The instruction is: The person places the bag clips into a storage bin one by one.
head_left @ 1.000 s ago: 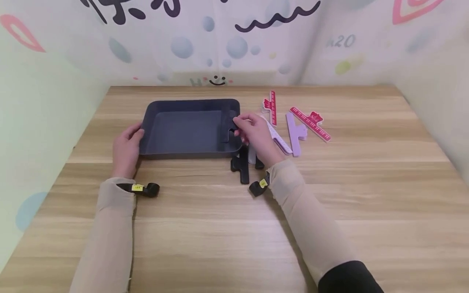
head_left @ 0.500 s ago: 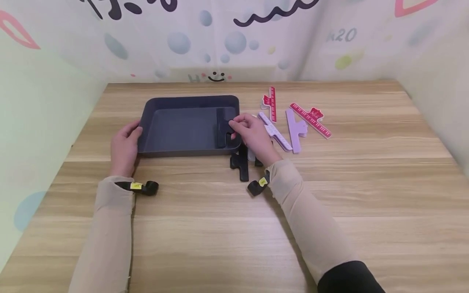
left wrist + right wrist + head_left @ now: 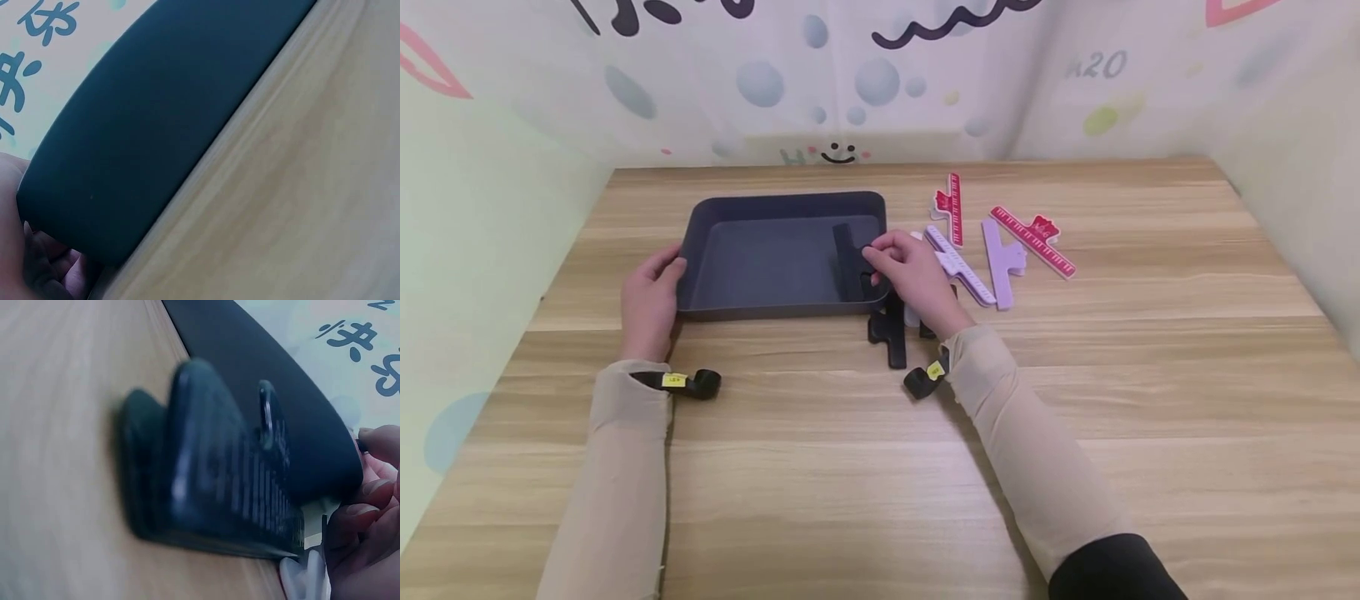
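My right hand (image 3: 913, 275): thumb and finger pinch black clip (image 3: 848, 260) by its tab, inside dark tray (image 3: 760, 258), near right wall. Clip leans a bit; can't tell if it touches bottom. My left hand (image 3: 650, 304) grips tray's left end.

Best way, I think: hold tray still, lower clip gently, let go only when it lies flat.

Left wrist view shows my fingers bent at tray's end, hidden in head view. Right wrist view hides clip's long bar behind tray wall, but shows grooves on other black clip (image 3: 219, 469) on table (image 3: 62, 425).

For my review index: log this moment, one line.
left hand: holds tray | right hand: pinches black clip over tray | other clips: on table
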{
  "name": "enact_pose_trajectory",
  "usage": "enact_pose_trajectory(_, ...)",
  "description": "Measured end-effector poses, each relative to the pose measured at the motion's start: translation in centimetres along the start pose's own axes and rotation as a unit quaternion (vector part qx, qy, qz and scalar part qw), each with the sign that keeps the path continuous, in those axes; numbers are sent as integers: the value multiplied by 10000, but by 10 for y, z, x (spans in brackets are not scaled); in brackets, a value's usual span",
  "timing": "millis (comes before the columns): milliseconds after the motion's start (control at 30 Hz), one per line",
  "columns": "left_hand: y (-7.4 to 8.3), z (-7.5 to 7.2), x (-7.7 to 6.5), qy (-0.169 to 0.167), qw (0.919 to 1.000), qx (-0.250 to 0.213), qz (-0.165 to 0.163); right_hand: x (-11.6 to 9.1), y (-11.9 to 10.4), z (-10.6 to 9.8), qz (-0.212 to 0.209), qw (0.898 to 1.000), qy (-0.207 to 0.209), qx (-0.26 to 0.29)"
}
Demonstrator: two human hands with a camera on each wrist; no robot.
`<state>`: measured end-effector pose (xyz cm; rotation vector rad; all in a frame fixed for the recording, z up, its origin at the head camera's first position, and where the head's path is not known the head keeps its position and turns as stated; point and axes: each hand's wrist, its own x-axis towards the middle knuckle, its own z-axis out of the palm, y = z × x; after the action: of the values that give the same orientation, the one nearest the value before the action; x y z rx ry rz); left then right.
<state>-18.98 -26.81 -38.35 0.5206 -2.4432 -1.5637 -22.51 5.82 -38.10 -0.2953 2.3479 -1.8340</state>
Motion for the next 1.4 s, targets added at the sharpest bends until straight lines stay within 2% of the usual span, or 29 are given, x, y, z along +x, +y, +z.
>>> enact_pose_trajectory(133,0,0,-1,-2,10000,45,-24,-1,0,1,-51,9993,36,-369)
enact_pose_trajectory(333,0,0,-2,-14,10000,22,-45,0,1,4,-350,9938,108,-1053)
enact_pose_trajectory(733,-2,-1,0,-51,9999,-146,-47,0,0,6,-500,9869,51,-1534)
enact_pose_trajectory(1100,-2,1,2,-17,9997,-250,-30,-1,-1,6,-463,9808,93,-1895)
enact_pose_trajectory(1400,0,0,0,-52,9998,-196,-31,-1,1,7,-694,9758,156,-2068)
